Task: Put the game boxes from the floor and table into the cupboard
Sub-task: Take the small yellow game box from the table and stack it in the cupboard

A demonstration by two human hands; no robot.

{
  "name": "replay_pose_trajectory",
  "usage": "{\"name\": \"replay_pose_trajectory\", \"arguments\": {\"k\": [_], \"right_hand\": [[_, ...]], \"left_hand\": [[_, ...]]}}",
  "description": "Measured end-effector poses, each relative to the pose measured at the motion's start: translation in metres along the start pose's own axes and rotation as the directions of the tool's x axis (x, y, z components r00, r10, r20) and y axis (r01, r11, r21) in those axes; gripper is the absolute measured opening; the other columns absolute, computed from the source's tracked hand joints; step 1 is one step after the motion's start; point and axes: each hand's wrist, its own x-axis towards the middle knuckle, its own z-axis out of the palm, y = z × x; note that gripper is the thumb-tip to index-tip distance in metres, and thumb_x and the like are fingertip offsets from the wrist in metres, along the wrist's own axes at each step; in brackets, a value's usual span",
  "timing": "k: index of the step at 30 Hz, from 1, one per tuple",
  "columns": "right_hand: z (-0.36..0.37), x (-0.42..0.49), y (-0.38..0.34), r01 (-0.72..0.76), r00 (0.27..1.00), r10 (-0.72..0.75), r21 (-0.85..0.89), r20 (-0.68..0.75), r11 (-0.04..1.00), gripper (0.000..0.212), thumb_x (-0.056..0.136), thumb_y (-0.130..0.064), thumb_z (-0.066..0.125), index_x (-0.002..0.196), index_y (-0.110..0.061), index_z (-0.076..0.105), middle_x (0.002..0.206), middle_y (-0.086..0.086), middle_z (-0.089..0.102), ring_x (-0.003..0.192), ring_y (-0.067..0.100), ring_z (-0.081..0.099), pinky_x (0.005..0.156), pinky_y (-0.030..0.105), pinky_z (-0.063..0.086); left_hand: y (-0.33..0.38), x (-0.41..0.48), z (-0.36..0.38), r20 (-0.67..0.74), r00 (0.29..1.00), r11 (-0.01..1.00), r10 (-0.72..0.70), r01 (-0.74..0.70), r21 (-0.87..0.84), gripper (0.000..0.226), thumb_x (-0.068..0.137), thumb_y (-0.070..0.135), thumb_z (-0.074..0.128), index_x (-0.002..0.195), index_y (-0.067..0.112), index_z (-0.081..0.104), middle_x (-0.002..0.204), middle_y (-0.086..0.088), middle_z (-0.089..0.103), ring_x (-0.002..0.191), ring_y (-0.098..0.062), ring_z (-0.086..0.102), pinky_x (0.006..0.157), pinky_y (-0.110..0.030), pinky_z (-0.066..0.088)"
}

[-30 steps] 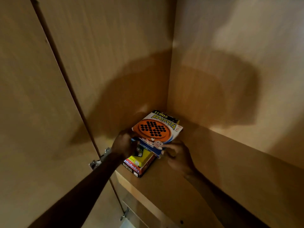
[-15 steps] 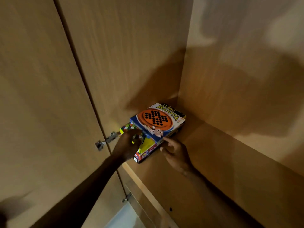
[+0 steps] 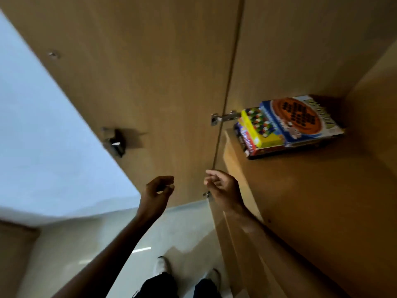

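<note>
Cupboard interior in pale wood laminate. The shelf (image 3: 322, 201) fills the view from 3 to 5 o'clock, and the open cupboard door (image 3: 150, 72) runs from 10 to 12. The pale floor (image 3: 171, 233) is at 6, and a metal hinge (image 3: 223, 118) sits just left of the shelf's corner.

Item: stack of game boxes (image 3: 290, 130), three, lying flat at 2 o'clock, deep in the shelf's corner.
- Top box (image 3: 300, 121): blue, with an orange round peg-board picture.
- Yellow box (image 3: 261, 127): smaller, printed with coloured pieces, on the top box's 9 o'clock side. Whether it is tucked under that box's edge cannot be told.
- Bottom box (image 3: 249, 145): red and dark, under the others.

Handling (judged): thin printed card, so light, stiff across the faces and weak at the corners. The glossy surfaces probably slide on one another. Each box probably holds loose pieces, so grip it by two opposite edges and keep it level.

Writing: yellow lettering on the top box's far edge and white lettering on the bottom box's red strip. Both are blurred and unreadable, and no brand can be made out.

Hands: left hand (image 3: 158, 190) at 6 o'clock, right hand (image 3: 221, 188) just beside it. Both are well apart from the stack, with fingers loosely curled and holding nothing.
</note>
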Motion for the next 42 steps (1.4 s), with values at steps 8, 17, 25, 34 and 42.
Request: {"name": "replay_pose_trajectory", "arguments": {"k": [8,17,25,34,42], "right_hand": [[0.170,-0.043,-0.047,0.070,0.938,-0.066,0.002,0.341,0.998,0.027,0.085,-0.020,0.066,0.111,-0.019,0.070,0.091,-0.002,0.072,0.087,0.010,0.069,0.076,0.022,0.055],[0.394,-0.146,-0.104,0.197,0.758,-0.157,0.008,0.633,0.980,0.022,0.085,-0.022,0.066,0.106,-0.023,0.071,0.090,-0.002,0.074,0.087,0.010,0.069,0.081,0.029,0.057],[0.564,-0.257,-0.143,0.336,0.382,-0.181,0.046,0.906,0.941,0.022,0.086,-0.015,0.068,0.106,-0.024,0.070,0.088,0.000,0.072,0.083,0.011,0.068,0.077,0.026,0.058],[0.739,-0.426,-0.166,0.403,-0.054,-0.115,0.127,0.992,0.906,0.023,0.087,-0.016,0.069,0.109,-0.021,0.070,0.090,-0.002,0.072,0.084,0.009,0.068,0.075,0.021,0.057],[0.873,-0.639,-0.190,0.445,-0.487,-0.048,0.294,0.872,0.846,0.026,0.086,-0.019,0.068,0.112,-0.023,0.070,0.092,-0.004,0.073,0.086,0.008,0.068,0.077,0.023,0.056]], "left_hand": [[-0.074,-0.087,-0.164,-0.302,0.944,0.989,-0.132,0.103,-0.109,0.020,0.091,0.012,0.064,0.104,0.026,0.069,0.106,0.009,0.073,0.097,-0.005,0.067,0.085,-0.020,0.048],[-0.163,-0.214,-0.350,-0.621,0.746,0.967,-0.242,0.132,-0.218,0.021,0.091,0.007,0.064,0.105,0.021,0.069,0.099,0.003,0.073,0.093,-0.012,0.068,0.086,-0.027,0.052],[-0.229,-0.364,-0.450,-0.845,0.350,0.913,-0.404,0.093,-0.398,0.022,0.090,0.006,0.065,0.104,0.022,0.070,0.101,0.005,0.073,0.096,-0.009,0.068,0.083,-0.021,0.052],[-0.301,-0.524,-0.528,-0.819,-0.065,0.819,-0.570,0.043,-0.573,0.020,0.091,0.006,0.064,0.103,0.021,0.070,0.099,0.002,0.074,0.095,-0.012,0.068,0.087,-0.026,0.054],[-0.338,-0.692,-0.583,-0.659,-0.483,0.774,-0.577,-0.067,-0.629,0.022,0.092,0.008,0.063,0.111,0.018,0.069,0.103,0.002,0.074,0.098,-0.008,0.069,0.081,-0.018,0.054]]}}
